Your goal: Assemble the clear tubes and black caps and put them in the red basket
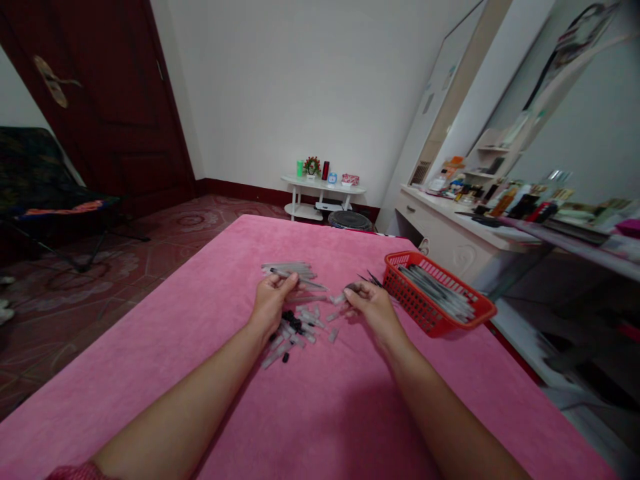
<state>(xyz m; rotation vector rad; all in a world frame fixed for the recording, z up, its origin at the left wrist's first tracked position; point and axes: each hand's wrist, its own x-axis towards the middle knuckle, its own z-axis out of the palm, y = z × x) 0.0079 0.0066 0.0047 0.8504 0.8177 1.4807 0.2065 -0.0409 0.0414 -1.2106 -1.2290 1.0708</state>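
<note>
My left hand [271, 298] is closed around a grey pen barrel [310, 285] that sticks out to the right, above a pile of grey pen parts and small black caps [299, 325] on the pink cloth. My right hand [369, 301] is pinched on a small piece I cannot make out, just right of the pile. More grey barrels [289, 268] lie in a bundle beyond my left hand. A few thin dark refills [370, 277] lie between my right hand and a red basket.
The red plastic basket [476, 315] holds several assembled pens at the right. The pink cloth [320, 400] covers a wide surface. A dressing table [450, 233] with bottles stands to the right, a small white table [323, 190] at the far wall, a dark chair [45, 200] at left.
</note>
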